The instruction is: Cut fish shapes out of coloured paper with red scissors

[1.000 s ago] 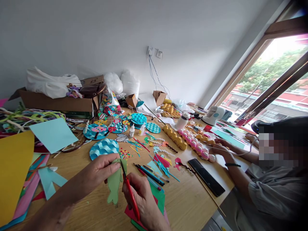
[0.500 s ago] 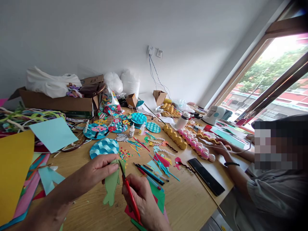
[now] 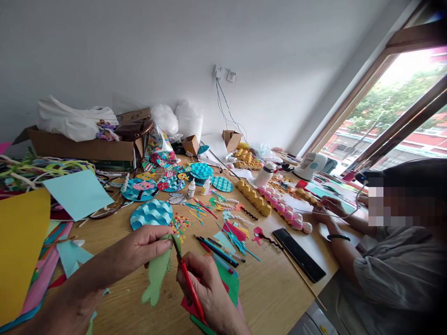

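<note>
Between thumb and fingers, my left hand (image 3: 148, 244) pinches the top of a green paper fish (image 3: 158, 274), whose tail hangs down over the wooden table. My right hand (image 3: 209, 288) is closed round the red handles of a pair of scissors (image 3: 190, 286). The dark blades meet the green paper at its upper end, close beside my left thumb. Just beyond my left hand lies a blue wavy paper disc (image 3: 151, 215), with small coloured paper bits (image 3: 180, 223) to its right.
Pens (image 3: 218, 253) and a black phone (image 3: 299, 255) with a thin stick lie to the right. Yellow card (image 3: 23, 256) and light blue paper (image 3: 77, 194) are at left. Two small bottles (image 3: 191, 188) stand farther back. At right, another person's hands (image 3: 326, 211) handle a yellow twisted strip.
The green fish has swung, its tail now lower and farther left. A scrap at the scissor blades has narrowed. The other person's hands and head have shifted.
</note>
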`<act>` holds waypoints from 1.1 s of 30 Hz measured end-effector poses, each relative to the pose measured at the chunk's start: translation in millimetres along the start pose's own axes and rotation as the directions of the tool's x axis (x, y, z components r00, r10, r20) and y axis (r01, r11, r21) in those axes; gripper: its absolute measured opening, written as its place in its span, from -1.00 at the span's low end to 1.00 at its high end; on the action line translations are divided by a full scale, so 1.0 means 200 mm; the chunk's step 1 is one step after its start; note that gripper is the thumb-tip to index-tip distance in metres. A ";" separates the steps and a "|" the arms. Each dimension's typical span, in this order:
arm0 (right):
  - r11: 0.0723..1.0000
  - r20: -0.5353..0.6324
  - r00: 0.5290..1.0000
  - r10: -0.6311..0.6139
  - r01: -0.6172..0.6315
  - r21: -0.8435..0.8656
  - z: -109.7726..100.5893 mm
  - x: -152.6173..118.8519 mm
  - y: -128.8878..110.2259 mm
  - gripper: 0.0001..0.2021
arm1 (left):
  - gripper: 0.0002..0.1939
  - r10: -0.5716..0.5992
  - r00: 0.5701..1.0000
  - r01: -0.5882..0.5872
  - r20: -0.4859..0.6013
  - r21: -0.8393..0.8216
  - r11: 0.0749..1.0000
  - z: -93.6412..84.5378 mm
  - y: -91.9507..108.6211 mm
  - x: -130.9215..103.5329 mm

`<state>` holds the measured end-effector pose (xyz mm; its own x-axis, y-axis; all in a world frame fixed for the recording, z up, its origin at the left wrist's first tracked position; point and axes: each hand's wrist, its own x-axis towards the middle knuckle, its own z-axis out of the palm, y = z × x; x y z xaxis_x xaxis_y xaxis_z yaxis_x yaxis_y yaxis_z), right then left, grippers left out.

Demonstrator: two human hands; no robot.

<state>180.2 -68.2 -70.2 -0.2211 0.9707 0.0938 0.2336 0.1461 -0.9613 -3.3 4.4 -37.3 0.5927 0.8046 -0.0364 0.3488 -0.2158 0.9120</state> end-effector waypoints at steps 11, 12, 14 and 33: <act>0.998 0.044 0.999 0.008 -0.011 0.059 -0.01 -0.01 0.02 -0.61 | -0.59 -0.182 0.983 0.182 0.016 -0.069 0.981 -0.02 0.07 -0.01; 0.998 0.044 0.999 0.007 -0.009 0.056 -0.01 -0.01 0.03 -0.61 | -0.62 -0.170 0.985 0.171 0.035 -0.052 0.984 -0.02 0.07 -0.01; 0.999 0.041 0.999 0.001 -0.003 0.043 -0.01 -0.02 0.04 -0.59 | -0.67 -0.131 0.987 0.132 0.097 -0.014 0.991 -0.03 0.07 0.00; 1.000 0.025 1.000 0.017 -0.018 0.016 -0.01 -0.01 0.02 -0.58 | -0.71 -0.035 0.999 0.033 -0.021 -0.058 0.998 0.00 0.10 0.00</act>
<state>184.2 -68.9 -73.8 -0.2409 0.9680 0.0708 0.2219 0.1259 -0.9669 3.9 0.1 -19.5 0.5648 0.8231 -0.0594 0.3261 -0.1565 0.9323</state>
